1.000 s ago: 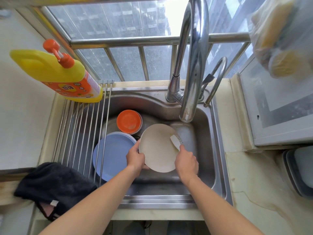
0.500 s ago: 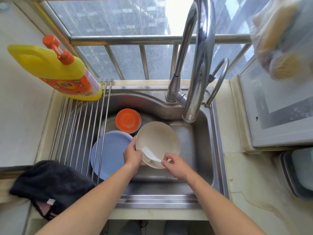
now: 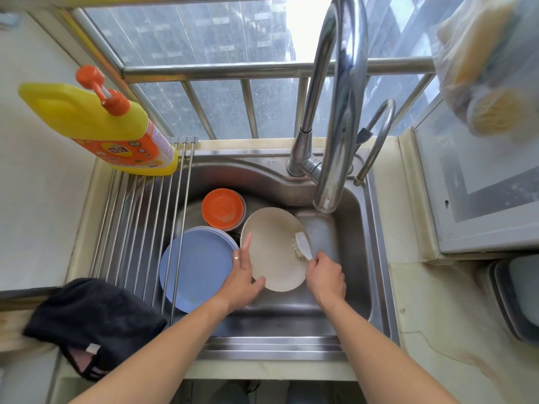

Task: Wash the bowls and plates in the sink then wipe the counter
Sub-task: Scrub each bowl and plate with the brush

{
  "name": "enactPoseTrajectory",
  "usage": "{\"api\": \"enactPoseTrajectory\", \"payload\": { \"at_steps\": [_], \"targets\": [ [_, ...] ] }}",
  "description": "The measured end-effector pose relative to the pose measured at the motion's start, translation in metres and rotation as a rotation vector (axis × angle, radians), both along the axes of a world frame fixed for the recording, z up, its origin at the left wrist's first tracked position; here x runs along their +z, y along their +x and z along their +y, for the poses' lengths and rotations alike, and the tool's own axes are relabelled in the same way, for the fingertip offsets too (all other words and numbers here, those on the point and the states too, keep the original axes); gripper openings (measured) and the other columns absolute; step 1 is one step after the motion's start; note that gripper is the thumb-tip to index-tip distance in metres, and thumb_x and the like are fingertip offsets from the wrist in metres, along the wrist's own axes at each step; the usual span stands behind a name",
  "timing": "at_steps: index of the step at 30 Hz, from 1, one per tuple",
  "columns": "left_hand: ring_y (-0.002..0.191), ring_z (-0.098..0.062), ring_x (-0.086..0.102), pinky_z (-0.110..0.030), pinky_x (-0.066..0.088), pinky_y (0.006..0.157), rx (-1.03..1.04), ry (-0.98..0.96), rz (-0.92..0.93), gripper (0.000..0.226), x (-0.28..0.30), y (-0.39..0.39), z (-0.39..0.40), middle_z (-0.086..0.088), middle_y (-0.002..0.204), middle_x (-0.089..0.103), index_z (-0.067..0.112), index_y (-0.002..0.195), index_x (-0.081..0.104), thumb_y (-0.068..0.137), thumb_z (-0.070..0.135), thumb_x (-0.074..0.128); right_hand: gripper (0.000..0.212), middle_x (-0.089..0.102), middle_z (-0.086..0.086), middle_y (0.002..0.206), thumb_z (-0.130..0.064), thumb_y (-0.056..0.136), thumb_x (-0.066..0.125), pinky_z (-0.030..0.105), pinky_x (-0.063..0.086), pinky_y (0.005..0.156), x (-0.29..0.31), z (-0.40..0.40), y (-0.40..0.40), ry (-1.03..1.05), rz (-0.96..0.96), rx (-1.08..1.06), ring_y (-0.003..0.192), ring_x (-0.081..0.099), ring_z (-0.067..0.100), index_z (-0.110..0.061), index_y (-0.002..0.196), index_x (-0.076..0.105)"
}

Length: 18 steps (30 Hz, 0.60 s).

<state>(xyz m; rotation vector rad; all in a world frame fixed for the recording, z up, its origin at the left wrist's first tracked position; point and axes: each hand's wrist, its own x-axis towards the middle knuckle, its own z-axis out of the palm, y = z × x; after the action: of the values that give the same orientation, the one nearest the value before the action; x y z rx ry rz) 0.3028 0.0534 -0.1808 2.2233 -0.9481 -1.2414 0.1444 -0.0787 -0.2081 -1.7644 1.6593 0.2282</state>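
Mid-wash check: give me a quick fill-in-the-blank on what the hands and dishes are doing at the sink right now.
1. The right hand grips a scrubbing ____ whose bristles rest on the beige plate.
2. The left hand holds the beige plate at its ____ edge.
3. The plates under the roll-up rack are ____ in colour.
4. The orange bowls sit ____ the sink.

Missing words: brush; left; blue; inside

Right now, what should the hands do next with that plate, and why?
Probably drag the brush back across the beige plate. The right hand holds the brush at the plate's right edge, the left hand steadies the plate, and most of its face lies left of the bristles.
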Motion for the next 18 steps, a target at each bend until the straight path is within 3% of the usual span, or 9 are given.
{"api": "enactPoseTrajectory", "payload": {
  "at_steps": [2,4,6,7,9,12,14,16,18],
  "targets": [
    [0.095,-0.028,0.06,-0.039,0.054,0.09,-0.184,0.019,-0.069,0.108,0.001,0.0,0.005,0.002,0.148,0.01,0.051,0.152,-0.011,0.082,0.01,0.06,0.018,0.063,0.009,0.084,-0.025,0.1,0.041,0.039,0.054,0.066,0.0,-0.002,-0.001,-0.007,0.017,0.013,0.079,0.062,0.033,-0.019,0.085,0.048],
    [0.085,-0.028,0.059,-0.046,0.056,0.081,-0.21,0.036,-0.143,0.08,0.005,0.0,0.004,-0.003,0.138,0.034,0.052,0.144,0.022,0.085,0.012,0.058,0.018,0.063,0.008,0.083,-0.026,0.1,0.041,0.039,0.055,0.065,0.001,-0.004,-0.004,-0.009,0.029,0.028,0.078,0.063,0.032,-0.019,0.085,0.047],
    [0.086,-0.028,0.06,-0.05,0.053,0.078,-0.111,0.038,-0.261,0.025,0.016,-0.001,-0.006,-0.005,0.105,0.061,0.044,0.111,0.047,0.088,0.037,0.055,0.017,0.063,0.007,0.082,-0.027,0.101,0.042,0.039,0.056,0.065,0.002,-0.005,-0.007,-0.005,0.03,0.044,0.076,0.063,0.03,-0.02,0.086,0.048],
    [0.088,-0.029,0.061,-0.051,0.051,0.079,-0.02,0.02,-0.271,0.017,0.017,-0.002,-0.011,-0.006,0.096,0.063,0.038,0.101,0.048,0.087,0.045,0.054,0.017,0.063,0.007,0.082,-0.028,0.101,0.042,0.038,0.055,0.064,0.003,-0.005,-0.008,0.001,0.031,0.047,0.076,0.063,0.029,-0.02,0.087,0.049],
    [0.107,-0.029,0.056,-0.053,0.048,0.092,0.097,-0.02,-0.277,0.021,0.014,-0.001,-0.015,-0.005,0.111,0.061,0.03,0.103,0.052,0.086,0.038,0.062,0.017,0.063,0.006,0.083,-0.028,0.101,0.043,0.036,0.052,0.062,0.004,-0.004,-0.011,0.014,0.037,0.045,0.076,0.063,0.029,-0.021,0.086,0.049],
    [0.132,-0.038,0.038,-0.048,0.033,0.11,-0.361,-0.218,-0.848,0.043,-0.009,0.004,-0.016,-0.015,0.139,0.042,0.022,0.098,0.061,0.064,0.0,0.075,0.018,0.063,0.006,0.083,-0.028,0.101,0.044,0.034,0.048,0.059,0.005,-0.003,-0.015,0.023,0.043,0.047,0.076,0.062,0.028,-0.021,0.085,0.049],
    [0.136,-0.041,0.042,-0.053,0.031,0.114,-0.656,-0.337,-0.96,0.033,-0.01,0.007,-0.018,-0.016,0.139,0.05,0.02,0.094,0.064,0.07,-0.002,0.059,0.018,0.063,0.006,0.084,-0.028,0.101,0.045,0.03,0.043,0.055,0.01,-0.003,-0.018,0.032,0.049,0.055,0.074,0.061,0.027,-0.019,0.086,0.05],
    [0.119,-0.037,0.057,-0.054,0.033,0.116,-0.835,-0.379,-1.011,0.031,-0.005,0.009,-0.02,-0.011,0.113,0.066,0.018,0.093,0.064,0.078,-0.002,0.045,0.019,0.064,0.006,0.086,-0.029,0.101,0.046,0.031,0.047,0.056,0.014,-0.003,-0.018,0.046,0.052,0.064,0.075,0.062,0.026,-0.019,0.086,0.051],
    [0.084,-0.029,0.063,-0.051,0.041,0.112,-0.922,-0.345,-1.011,0.028,0.004,0.009,-0.02,-0.005,0.077,0.062,0.017,0.087,0.062,0.074,-0.005,0.052,0.02,0.065,0.007,0.088,-0.031,0.099,0.045,0.037,0.054,0.065,0.019,-0.004,-0.019,0.044,0.056,0.071,0.08,0.064,0.029,-0.019,0.085,0.052]
  ]
}}
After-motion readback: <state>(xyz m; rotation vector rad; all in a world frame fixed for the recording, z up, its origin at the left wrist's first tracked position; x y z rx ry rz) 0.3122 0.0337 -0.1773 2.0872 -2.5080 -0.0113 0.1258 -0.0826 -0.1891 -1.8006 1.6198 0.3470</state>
